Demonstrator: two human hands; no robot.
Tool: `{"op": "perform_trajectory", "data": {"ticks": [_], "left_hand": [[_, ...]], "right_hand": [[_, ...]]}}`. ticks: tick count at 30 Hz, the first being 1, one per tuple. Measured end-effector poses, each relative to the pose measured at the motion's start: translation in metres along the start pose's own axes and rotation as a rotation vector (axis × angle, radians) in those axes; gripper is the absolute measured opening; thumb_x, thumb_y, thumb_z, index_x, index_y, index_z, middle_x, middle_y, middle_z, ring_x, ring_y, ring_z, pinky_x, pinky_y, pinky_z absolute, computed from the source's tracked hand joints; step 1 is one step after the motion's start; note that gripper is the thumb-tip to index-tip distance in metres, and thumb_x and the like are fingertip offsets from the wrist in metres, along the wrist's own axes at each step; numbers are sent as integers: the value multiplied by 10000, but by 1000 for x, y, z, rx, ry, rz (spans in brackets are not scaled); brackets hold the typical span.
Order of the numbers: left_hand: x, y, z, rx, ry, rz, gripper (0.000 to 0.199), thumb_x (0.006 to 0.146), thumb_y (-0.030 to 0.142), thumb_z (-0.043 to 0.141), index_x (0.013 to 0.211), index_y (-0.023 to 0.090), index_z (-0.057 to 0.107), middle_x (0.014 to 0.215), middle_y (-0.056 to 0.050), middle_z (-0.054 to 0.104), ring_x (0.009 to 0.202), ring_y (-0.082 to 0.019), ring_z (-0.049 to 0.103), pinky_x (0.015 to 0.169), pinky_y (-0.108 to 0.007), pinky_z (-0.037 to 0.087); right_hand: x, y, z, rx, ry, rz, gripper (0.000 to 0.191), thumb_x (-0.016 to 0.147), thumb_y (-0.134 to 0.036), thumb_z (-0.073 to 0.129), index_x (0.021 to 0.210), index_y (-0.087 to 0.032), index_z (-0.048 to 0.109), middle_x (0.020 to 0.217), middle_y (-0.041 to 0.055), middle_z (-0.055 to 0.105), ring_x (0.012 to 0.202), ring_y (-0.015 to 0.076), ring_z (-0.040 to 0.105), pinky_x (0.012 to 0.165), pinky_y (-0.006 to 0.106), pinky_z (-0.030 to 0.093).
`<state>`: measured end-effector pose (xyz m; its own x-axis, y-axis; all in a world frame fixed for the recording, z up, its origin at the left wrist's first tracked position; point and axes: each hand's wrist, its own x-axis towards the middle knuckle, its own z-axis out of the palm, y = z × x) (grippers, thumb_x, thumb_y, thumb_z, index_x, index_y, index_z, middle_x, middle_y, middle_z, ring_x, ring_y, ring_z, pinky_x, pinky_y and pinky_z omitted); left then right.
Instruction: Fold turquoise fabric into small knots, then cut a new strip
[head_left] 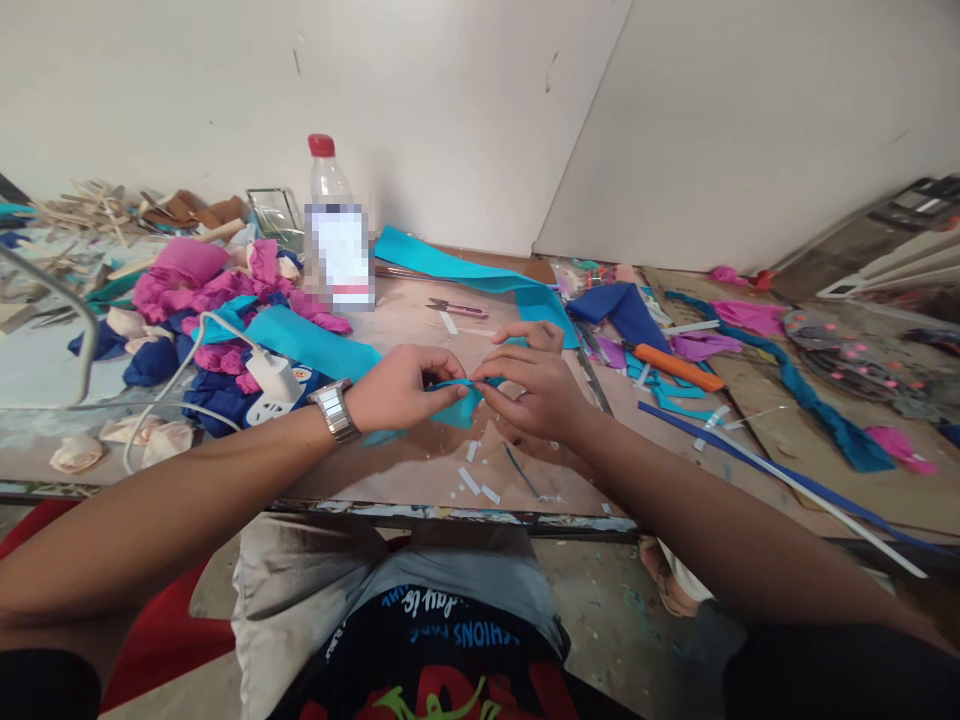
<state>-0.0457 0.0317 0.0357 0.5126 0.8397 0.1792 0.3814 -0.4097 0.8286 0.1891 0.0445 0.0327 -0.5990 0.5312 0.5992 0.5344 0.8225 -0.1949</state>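
Note:
Between my two hands, over the middle of the table, a turquoise fabric strip [462, 410] is pinched and gathered. My left hand [409, 385], with a watch [336, 412] on its wrist, grips it between thumb and forefinger. My right hand [529, 385] pinches the same piece just to the right, its fingertips close to the left ones. Two broad turquoise lengths, one left of my left hand [322, 342] and one behind my hands [465, 268], lie on the table. Whether they join the pinched piece is hidden. Thread snips [457, 307] rest beyond my hands.
Crumpled pink and navy fabric bunches [191, 290] heap at left beside a power strip [281, 400] with a plugged-in charger. A red-capped bottle [324, 165] and a lit phone [343, 255] stand behind. An orange-handled cutter [679, 367] lies at right; white scraps [469, 482] are near the front edge.

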Motion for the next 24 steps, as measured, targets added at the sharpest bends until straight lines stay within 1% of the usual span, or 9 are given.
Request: {"op": "perform_trajectory", "data": {"ticks": [2, 8, 13, 16, 19, 24], "left_hand": [[0, 1, 0, 10, -1, 7, 162, 885, 310, 691, 948, 168, 739, 857, -26, 761, 746, -137, 639, 697, -257, 468], [1, -3, -1, 56, -24, -30, 181, 889, 317, 666, 915, 155, 744, 801, -20, 740, 672, -121, 585, 642, -250, 424], [1, -6, -3, 71, -86, -33, 227, 900, 329, 618, 916, 149, 755, 748, -5, 706, 636, -113, 542, 610, -243, 391], [2, -5, -3, 37, -106, -38, 213, 868, 263, 588, 920, 149, 760, 762, 1, 705, 662, -118, 551, 632, -244, 404], [2, -4, -4, 20, -108, -47, 203, 804, 187, 553, 876, 148, 740, 744, 13, 675, 665, -117, 532, 640, -247, 401], [2, -3, -4, 33, -128, -28, 190, 773, 164, 510, 825, 151, 692, 688, 32, 584, 643, -112, 470, 617, -254, 358]], "right_hand": [[0, 0, 0, -13, 9, 6, 96, 942, -273, 675, 891, -277, 756, 878, 5, 798, 1149, 304, 624, 1056, 537, 279], [1, -1, -1, -17, 5, -18, 127, 930, -234, 671, 868, -293, 765, 862, -15, 792, 1135, 288, 617, 1063, 532, 264], [0, 0, 0, -5, -23, -5, 130, 915, -231, 678, 850, -296, 771, 870, -6, 785, 1142, 288, 609, 1091, 546, 248], [0, 1, 0, 1, -26, -12, 126, 919, -241, 679, 855, -296, 773, 872, -6, 787, 1144, 288, 606, 1095, 551, 248], [0, 1, 1, -6, -30, -26, 133, 932, -254, 668, 862, -299, 772, 872, -7, 791, 1132, 285, 607, 1084, 551, 258], [0, 1, 1, -27, 2, -64, 149, 944, -244, 651, 864, -295, 765, 870, -11, 796, 1104, 279, 611, 1046, 545, 270]]}}
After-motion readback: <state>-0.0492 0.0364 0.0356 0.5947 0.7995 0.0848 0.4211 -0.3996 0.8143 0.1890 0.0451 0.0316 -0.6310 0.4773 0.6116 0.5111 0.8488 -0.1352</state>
